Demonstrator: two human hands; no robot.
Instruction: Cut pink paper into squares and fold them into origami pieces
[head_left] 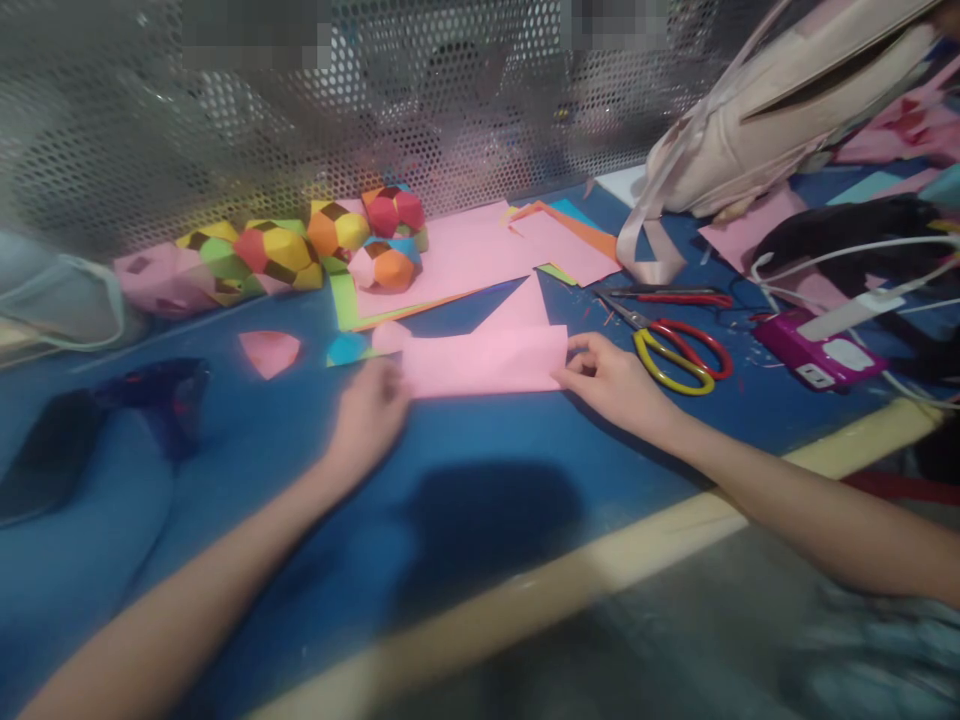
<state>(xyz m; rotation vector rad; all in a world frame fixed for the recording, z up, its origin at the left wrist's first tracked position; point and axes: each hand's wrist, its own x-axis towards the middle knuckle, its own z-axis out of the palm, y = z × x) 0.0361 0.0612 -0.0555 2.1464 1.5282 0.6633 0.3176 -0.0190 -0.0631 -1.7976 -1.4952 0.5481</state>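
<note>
Pink sheet (484,362) lies mid-bench, btwn near & far edges, folded/rolled into a long band running L–R, w/ both hands at its ends. R hand (615,385): thumb & index fingers pinched narrow on the band's R end. L hand (369,405) blurred; its fingers curl in at the L end, touching, but can't tell how tight the grip is. Pink pointed pc (525,305) sticks up just behind the band, toward far edge; can't tell if it's part of same sheet.

Bench (487,435) = blue top, pale strip (465,615) along near edge, perforated metal panel (487,110) along far edge. Coloured paper balls (281,250) bunched nr far edge, L of ctr, some on the corner of a paper stack (457,250), mostly pink on top. Small pink pc (270,350) & light-blue pc (346,348) L of the band.

Toward L end: dark blue tool (169,395), blurry, next to a black item (49,455). R of the band: scissors (639,321) w/ red & yellow handles, blades toward far edge; slim red/black tool (675,296) just beyond. Further R, nearer near edge: purple box (847,360) w/ white cable (919,398). Far R corner: pale bag (735,150), black cloth-like item (847,235), more paper (724,232).
</note>
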